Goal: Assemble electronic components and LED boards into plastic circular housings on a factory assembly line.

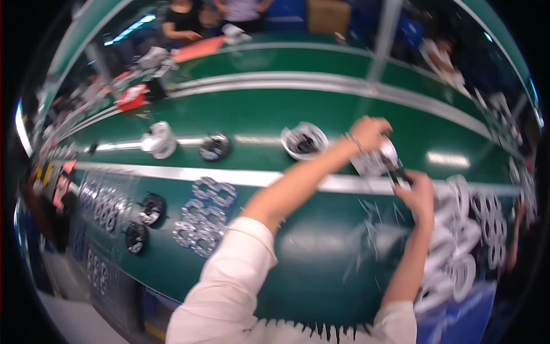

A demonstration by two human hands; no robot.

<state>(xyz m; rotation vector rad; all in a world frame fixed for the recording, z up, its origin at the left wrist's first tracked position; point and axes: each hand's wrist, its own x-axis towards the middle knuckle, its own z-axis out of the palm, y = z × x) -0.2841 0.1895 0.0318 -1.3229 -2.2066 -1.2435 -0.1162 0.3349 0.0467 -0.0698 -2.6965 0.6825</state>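
My left hand [369, 133] reaches across to the far side of a white round housing [388, 152] at the right of the conveyor. Its fingers are curled; what they grip, if anything, is blurred. My right hand [417, 195] is closed around a dark-handled hand tool [399, 175], whose tip points at the housing. The tool's exact kind is unclear. Just left of my left forearm sits a white bowl-shaped housing [305, 141] with dark parts inside. Below my hands, thin clear and white strips [369, 229] lie scattered on the green bench.
White rings [458, 246] are piled at the right, beside a blue sheet [458, 321]. Silver ring parts [203, 215] and dark round parts [152, 208] lie left. A black part [215, 147] and a white housing [160, 140] stand on the conveyor. People are across the line.
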